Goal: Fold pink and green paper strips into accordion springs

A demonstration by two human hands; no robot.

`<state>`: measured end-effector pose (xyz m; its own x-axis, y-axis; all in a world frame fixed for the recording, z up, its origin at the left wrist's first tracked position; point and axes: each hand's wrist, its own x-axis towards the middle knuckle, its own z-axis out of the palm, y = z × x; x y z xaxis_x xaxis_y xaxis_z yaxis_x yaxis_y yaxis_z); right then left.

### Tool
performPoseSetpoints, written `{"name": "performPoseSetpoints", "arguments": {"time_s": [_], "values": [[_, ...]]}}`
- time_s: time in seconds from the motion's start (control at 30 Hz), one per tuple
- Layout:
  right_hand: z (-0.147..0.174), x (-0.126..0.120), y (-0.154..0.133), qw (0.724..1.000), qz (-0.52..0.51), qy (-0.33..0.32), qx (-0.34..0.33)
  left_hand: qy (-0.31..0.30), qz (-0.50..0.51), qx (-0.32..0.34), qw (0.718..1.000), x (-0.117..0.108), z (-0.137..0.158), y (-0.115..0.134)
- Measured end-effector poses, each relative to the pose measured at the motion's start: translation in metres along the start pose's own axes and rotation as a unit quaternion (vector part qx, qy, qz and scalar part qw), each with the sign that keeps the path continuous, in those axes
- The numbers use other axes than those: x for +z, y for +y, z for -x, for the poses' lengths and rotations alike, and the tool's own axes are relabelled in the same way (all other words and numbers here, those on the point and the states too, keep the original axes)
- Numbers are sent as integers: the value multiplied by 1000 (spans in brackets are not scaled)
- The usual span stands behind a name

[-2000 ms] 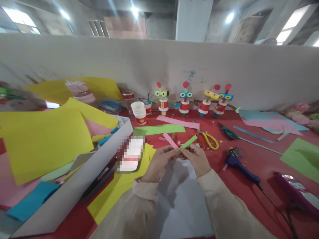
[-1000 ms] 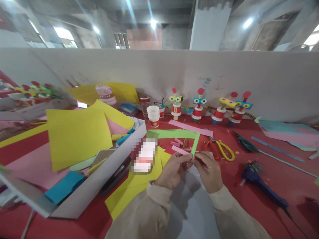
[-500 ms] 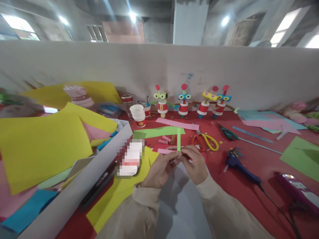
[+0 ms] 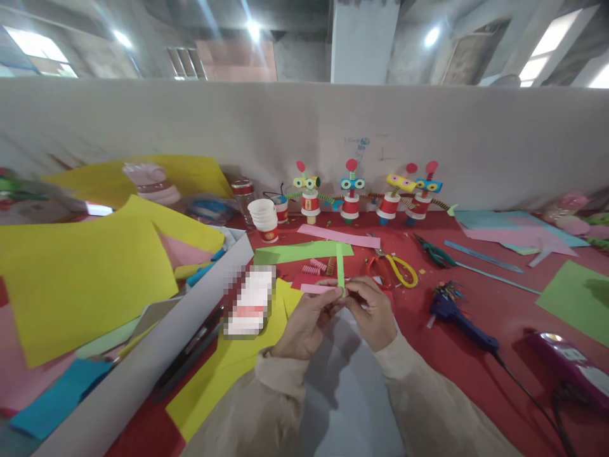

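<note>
My left hand [image 4: 307, 324] and my right hand [image 4: 372, 312] meet over a grey sheet [image 4: 349, 387], fingertips pinched close together. Between them they grip two crossed paper strips. The green paper strip [image 4: 340, 266] points away from me, and the pink paper strip [image 4: 314, 289] sticks out to the left past my left fingers. Fingers hide the place where the strips cross. Just beyond lie small pink folded paper springs [image 4: 311, 270], a wider green strip [image 4: 299, 252] and a wider pink strip [image 4: 337, 237]. Scissors with yellow and red handles [image 4: 401, 271] rest right of my hands.
Paper-cup figures [image 4: 350, 206] stand along the wall beside stacked paper cups [image 4: 263, 219]. On the right lie pliers [image 4: 435, 252], a ruler [image 4: 483, 256] and a blue glue gun [image 4: 464, 327] with a cord. A white box [image 4: 157, 343] of coloured paper flanks my left arm.
Both hands stay pinched on the strips in nearly the same place. The upright green strip has tilted slightly to the left.
</note>
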<state>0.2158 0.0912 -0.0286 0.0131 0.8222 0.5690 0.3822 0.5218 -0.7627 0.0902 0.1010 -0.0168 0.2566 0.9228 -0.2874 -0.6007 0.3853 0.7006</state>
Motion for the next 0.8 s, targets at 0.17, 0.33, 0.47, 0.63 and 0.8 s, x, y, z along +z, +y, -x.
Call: {"name": "performPoseSetpoints", "arguments": {"time_s": [0.17, 0.33, 0.47, 0.63, 0.8], "values": [[1, 3, 0, 994, -66, -9, 88, 11, 7, 49, 999, -2, -5, -6], [1, 8, 2, 974, -165, -6, 152, 33, -5, 55, 998, -1, -4, -7], [1, 10, 4, 965, -198, 9, 172, 28, -48, 102, 993, 2, -2, -7], [2, 9, 2, 975, -142, 26, 171, 41, -97, 148, 983, 1, -5, -10], [6, 12, 1, 978, -118, 23, 168, 64, -146, 179, 971, -1, -5, -13]]}}
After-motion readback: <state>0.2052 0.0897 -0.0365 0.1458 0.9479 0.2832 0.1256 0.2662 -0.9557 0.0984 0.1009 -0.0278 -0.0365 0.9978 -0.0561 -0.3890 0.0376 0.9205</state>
